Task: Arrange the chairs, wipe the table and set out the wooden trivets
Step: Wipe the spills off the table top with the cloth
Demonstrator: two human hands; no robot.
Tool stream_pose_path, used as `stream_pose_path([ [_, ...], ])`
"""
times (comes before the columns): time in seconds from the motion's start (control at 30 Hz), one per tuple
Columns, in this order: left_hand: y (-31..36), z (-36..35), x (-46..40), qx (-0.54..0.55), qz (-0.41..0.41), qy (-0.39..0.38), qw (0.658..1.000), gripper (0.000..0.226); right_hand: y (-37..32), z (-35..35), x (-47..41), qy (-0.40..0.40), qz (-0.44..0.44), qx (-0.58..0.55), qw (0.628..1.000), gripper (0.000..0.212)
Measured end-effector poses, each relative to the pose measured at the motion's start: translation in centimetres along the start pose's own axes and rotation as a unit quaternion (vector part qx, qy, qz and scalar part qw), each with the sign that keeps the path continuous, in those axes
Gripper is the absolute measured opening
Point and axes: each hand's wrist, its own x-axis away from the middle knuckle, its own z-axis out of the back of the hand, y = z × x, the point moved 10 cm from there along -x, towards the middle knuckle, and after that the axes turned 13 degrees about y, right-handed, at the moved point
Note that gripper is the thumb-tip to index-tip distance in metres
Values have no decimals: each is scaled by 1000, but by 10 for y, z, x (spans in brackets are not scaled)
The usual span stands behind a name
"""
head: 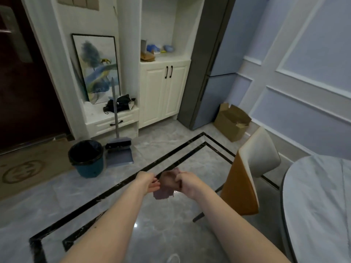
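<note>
Apparently bunched cloth [164, 185], both hands' [187, 182] grip.

no readable text or numbers anywhere; only mark is an interlocking-letter emblem on the doormat [28, 168], not legible.

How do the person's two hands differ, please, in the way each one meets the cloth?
The right hand has its fingers curled tight round the bunched pinkish cloth, while the left hand lies flatter with straighter fingers at the cloth's edge. The right hand holds the upper bunched part; the left hand sits beside the lower hanging part. Both are raised together over the floor, away from the table.
</note>
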Motion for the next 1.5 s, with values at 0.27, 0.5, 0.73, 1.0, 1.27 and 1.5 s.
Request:
stream_pose_path([
  [0.27,102,-129,-95,-94,71,-73,990,31,-114,15,-158,48,-75,-171,981,22],
  [0.5,244,-228,-178,9,63,-75,995,31,-243,8,-285,12,-70,-215,974,31],
  [0.73,373,-294,-300,121,32,-44,991,23,-339,-15,-401,18,-44,-202,978,43],
  [1.0,539,-353,-415,115,-39,0,993,41,-447,-37,-524,57,-37,-227,971,55],
  [1.27,662,-420,-494,77,-155,111,979,44,-551,-34,-645,85,-13,-212,974,50],
  [1.5,755,-508,-561,80,-209,113,968,27,-632,-17,-776,72,2,-184,980,48],
])
